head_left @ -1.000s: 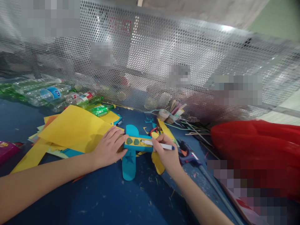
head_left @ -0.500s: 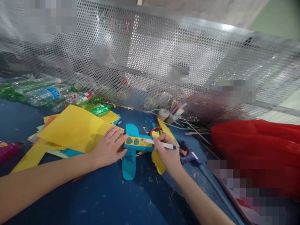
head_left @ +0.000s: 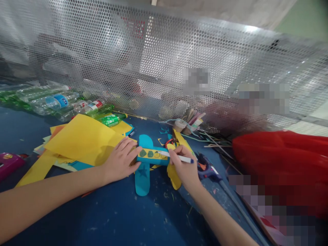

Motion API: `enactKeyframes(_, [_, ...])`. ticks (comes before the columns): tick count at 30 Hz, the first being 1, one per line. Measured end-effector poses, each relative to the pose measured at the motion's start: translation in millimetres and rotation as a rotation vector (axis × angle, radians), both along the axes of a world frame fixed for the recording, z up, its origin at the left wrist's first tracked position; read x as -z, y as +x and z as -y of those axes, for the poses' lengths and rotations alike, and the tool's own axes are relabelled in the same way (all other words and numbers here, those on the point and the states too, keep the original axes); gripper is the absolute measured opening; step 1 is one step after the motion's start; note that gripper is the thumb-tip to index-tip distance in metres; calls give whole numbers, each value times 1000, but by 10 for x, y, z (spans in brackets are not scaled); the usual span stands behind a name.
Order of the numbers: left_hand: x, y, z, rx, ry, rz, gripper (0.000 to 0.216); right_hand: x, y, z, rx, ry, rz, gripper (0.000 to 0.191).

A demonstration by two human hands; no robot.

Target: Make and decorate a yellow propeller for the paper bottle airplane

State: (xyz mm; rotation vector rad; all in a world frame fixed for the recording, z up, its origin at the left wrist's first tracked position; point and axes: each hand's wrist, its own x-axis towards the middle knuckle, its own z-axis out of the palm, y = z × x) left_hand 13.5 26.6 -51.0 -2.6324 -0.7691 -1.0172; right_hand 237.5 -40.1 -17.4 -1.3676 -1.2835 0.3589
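A blue paper airplane model (head_left: 142, 181) lies on the blue table, its wings pointing toward and away from me. Along its body runs a yellow strip (head_left: 147, 153) with a row of circles, two of them filled in dark. My left hand (head_left: 122, 158) grips the model's left end, thumb and fingers on either side. In my right hand (head_left: 185, 167) is a white marker (head_left: 185, 159) with a dark blue end, its tip at a circle outline on the strip. Yellow petal-like paper (head_left: 174, 177) shows at the model's right end, partly behind my right hand.
Yellow paper sheets (head_left: 82, 136) are piled at left, with plastic bottles (head_left: 58, 102) behind. A purple-blue glue gun (head_left: 208, 171) lies right of my hand. Cups of sticks (head_left: 191, 124) stand by the perforated metal screen (head_left: 164, 51). A magenta object (head_left: 10, 164) and red cloth (head_left: 276, 153) flank the table.
The view has shifted slightly, so things sit a little further right. Both hands keep their places on the model and marker, with the tip still at the circles.
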Motion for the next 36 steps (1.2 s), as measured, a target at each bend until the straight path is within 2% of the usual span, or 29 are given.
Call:
enactKeyframes(9, [7, -4, -2, 8, 20, -3, 33, 53, -43, 36, 1, 96, -183, 28])
enactKeyframes(18, [-15, -55, 7, 26, 26, -32, 32, 109, -165, 71, 36, 212, -125, 27])
enactKeyframes(22, [-6, -63, 1, 31, 64, -36, 33, 152, -161, 72, -6, 232, -101, 24])
enactKeyframes(26, [12, -59, -4, 28, 83, -12, 30, 221, -135, 71, -65, 207, -79, 23])
enactKeyframes(29, [14, -58, 7, 31, 93, 4, 27, 252, -119, 74, -41, 190, -72, 28])
enactKeyframes(36, [5, -50, 29, 38, 61, 10, 27, 204, -130, 103, -43, 119, -118, 30])
